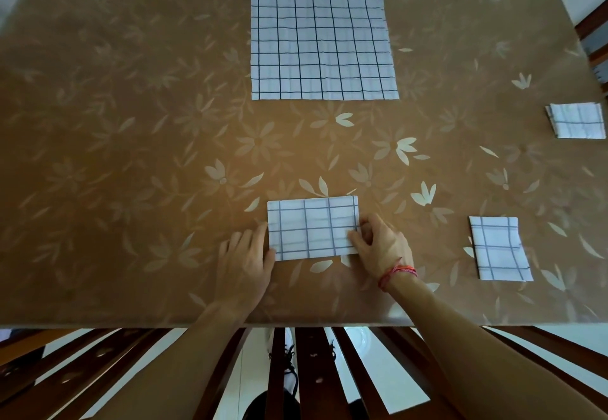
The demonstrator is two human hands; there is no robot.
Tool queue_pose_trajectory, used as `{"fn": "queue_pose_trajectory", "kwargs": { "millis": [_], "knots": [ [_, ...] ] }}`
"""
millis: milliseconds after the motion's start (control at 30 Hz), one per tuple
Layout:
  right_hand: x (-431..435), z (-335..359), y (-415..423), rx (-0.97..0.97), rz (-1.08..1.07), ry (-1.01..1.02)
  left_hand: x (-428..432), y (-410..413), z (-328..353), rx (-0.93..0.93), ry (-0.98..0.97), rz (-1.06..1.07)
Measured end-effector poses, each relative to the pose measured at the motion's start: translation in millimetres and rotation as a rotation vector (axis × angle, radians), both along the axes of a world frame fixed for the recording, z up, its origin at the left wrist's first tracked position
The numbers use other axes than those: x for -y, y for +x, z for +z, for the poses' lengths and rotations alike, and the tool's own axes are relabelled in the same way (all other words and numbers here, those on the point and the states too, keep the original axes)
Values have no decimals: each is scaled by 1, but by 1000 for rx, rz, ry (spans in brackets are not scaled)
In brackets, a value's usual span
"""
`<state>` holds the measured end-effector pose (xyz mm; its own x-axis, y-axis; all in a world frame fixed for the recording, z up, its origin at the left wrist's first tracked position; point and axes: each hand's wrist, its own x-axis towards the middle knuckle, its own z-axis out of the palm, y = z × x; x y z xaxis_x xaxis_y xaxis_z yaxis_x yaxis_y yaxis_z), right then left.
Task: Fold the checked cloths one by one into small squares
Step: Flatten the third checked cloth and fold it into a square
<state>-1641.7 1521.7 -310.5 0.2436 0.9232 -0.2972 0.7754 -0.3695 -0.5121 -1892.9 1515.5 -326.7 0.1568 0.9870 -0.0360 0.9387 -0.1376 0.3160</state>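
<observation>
On my feed the right grip [378,243] is curled onto the right end of the half-folded checked cloth [312,230], thumb on top and fingers tucked at the edge, pinching it. The left grip [245,260] lies flat with straight fingers on the desk [131,156] at the cloth's opposite end. Its thumb touches the near left corner, and it holds nothing. Between the two grips the cloth lies as a flat rectangle, its long side running from one grip to the other, close to the desk's near edge. A red thread bracelet [396,273] circles the wrist behind the right grip. To the right of that grip, well apart from it, I see a folded square cloth [500,248] lying flat. Farther right and farther away, at the picture's edge, sits a second folded cloth [577,125]. Straight ahead of both grips, at the desk's far side, a pile of unfolded checked cloths [320,34] lies spread, with layered edges showing along its right. Behind the grips, past the near edge, dark wooden chair slats [306,370] show.
</observation>
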Motion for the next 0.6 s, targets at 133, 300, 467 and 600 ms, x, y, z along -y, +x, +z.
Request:
{"fn": "queue_pose_trajectory", "kwargs": {
  "millis": [133,300,467,600],
  "knots": [
    [-1,3,-1,18,-8,-2,-2,-1,2,-17,51,-38],
    [-3,8,-20,168,156,233,-13,-8,1,-73,65,-259],
    [-12,-9,-70,256,601,337,-24,-14,-5,-201,1,-349],
    [-19,-27,-93,330,798,299,-25,-17,-14,-228,22,-392]
  ]
}}
